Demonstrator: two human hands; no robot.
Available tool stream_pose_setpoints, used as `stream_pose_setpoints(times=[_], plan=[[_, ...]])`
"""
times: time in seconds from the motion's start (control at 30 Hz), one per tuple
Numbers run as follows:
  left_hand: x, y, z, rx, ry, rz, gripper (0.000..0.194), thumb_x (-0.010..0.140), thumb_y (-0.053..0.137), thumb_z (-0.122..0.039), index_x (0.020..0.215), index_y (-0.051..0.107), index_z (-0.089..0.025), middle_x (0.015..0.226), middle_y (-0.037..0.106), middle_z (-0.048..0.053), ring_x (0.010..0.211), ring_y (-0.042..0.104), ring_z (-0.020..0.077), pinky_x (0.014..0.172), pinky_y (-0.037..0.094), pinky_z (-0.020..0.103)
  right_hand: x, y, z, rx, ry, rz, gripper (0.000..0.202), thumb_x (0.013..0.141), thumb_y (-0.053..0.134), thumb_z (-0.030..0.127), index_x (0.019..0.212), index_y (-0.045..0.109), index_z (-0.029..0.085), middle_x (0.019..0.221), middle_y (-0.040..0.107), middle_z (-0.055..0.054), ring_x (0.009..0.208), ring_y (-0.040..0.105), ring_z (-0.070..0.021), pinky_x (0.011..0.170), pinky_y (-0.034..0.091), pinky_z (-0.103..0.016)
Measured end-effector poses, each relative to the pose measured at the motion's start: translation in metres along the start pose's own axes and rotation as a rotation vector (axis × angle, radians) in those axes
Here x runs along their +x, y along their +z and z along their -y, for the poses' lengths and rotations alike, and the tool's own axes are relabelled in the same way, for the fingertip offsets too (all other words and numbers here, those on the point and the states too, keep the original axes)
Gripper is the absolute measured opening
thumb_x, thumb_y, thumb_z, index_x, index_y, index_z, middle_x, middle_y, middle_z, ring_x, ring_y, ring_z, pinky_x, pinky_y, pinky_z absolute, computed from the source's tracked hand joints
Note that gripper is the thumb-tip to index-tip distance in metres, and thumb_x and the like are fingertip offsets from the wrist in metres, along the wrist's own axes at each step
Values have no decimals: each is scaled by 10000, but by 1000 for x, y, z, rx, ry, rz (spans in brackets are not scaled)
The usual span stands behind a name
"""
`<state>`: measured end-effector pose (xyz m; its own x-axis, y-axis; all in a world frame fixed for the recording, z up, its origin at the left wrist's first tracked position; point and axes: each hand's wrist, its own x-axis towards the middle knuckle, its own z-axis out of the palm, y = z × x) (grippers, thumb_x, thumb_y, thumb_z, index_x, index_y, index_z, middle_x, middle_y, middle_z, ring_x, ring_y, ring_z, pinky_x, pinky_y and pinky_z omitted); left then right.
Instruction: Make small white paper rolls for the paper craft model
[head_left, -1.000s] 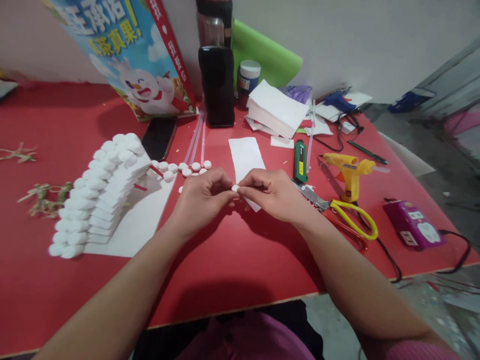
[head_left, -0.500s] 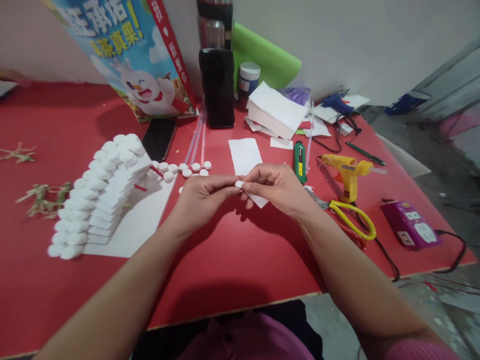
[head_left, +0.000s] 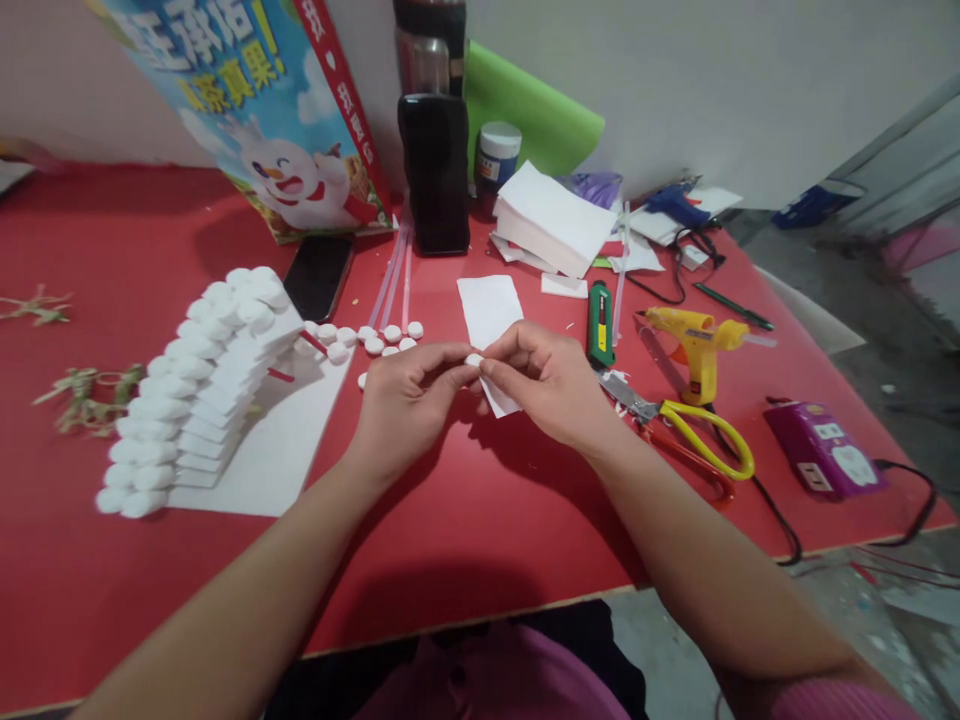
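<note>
Between my two hands, a small white disc [head_left: 474,360] is pinched at the fingertips. My left hand [head_left: 411,400] holds its left side, and my right hand [head_left: 546,378] grips it from the right. Under and behind the fingers lies a white paper strip [head_left: 491,308], partly hidden by my right hand. Several similar white discs [head_left: 373,345] lie just beyond my left hand. Further left, a curved structure of stacked white pieces [head_left: 214,410] edged with round white discs rests on a white sheet [head_left: 281,462].
On the red table [head_left: 465,530], scissors [head_left: 705,440], a green cutter [head_left: 600,325], a yellow glue gun [head_left: 694,350] and a purple box [head_left: 823,450] lie right. Behind stand a black phone [head_left: 435,175], a paper stack [head_left: 555,215] and a printed bag [head_left: 277,130].
Both hands have shifted slightly left and up with the white disc. The scissors show more of their blades beside my right hand. The paper strip's near end has moved slightly left.
</note>
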<state>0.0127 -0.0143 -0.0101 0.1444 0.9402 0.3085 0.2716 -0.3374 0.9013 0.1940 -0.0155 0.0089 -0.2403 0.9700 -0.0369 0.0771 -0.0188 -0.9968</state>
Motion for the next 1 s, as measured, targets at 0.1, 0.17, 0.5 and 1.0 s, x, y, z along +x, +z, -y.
stream_pose_setpoints(times=[0.1, 0.17, 0.5, 1.0], plan=[[1, 0, 2, -6, -33, 17, 128, 933, 703, -205, 964, 826, -215, 824, 817, 14, 752, 748, 185, 748, 598, 296, 1, -2, -1, 55, 49, -2, 217, 942, 766, 376, 883, 633, 216, 778, 773, -25, 655, 756, -182, 609, 597, -289], [3, -2, 3, -20, -60, 44, 119, 932, 706, -227, 961, 821, -218, 849, 818, 20, 782, 750, 191, 776, 599, 303, 5, -7, -3, 225, 162, 32, 273, 980, 716, 470, 920, 636, 216, 775, 775, -37, 658, 762, -199, 640, 627, -324], [6, -9, -4, 14, -123, 82, 130, 937, 712, -294, 980, 816, -230, 948, 826, 40, 902, 752, 226, 915, 581, 345, 12, -12, -5, 576, 461, 224, 197, 1078, 538, 332, 1121, 653, 178, 760, 718, -32, 628, 726, -210, 659, 687, -433], [2, -4, -4, -132, -190, 199, 154, 921, 738, -317, 1006, 837, -234, 968, 823, 64, 853, 738, 224, 786, 593, 347, 14, -9, 2, 576, 550, 206, 331, 896, 811, 453, 880, 608, 192, 576, 468, 90, 427, 248, -43, 381, 149, -159]])
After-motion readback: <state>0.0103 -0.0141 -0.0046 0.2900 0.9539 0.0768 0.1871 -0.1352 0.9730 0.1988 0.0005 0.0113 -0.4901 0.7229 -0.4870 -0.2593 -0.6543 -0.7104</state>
